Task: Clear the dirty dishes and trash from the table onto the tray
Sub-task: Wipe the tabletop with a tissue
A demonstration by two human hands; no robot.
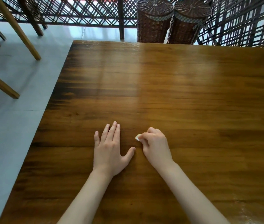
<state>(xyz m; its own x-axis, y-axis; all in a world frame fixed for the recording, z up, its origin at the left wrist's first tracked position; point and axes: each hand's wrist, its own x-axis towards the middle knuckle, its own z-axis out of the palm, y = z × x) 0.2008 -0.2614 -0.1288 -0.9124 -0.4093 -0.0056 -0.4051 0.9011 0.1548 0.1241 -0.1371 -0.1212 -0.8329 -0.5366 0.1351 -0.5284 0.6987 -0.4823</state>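
My left hand (110, 147) lies flat on the brown wooden table (192, 97), fingers straight and thumb spread to the right. Just to its right, my right hand (156, 145) has its fingers curled and pinches a small white scrap of paper (138, 137) that shows at its fingertips, low over the tabletop. No tray and no dishes appear in view.
Two brown wicker baskets (154, 21) (191, 21) stand beyond the table's far edge against a dark lattice screen (86, 12). Wooden chair legs (20, 33) stand on the grey floor to the left. The table's left edge runs diagonally from far centre to near left.
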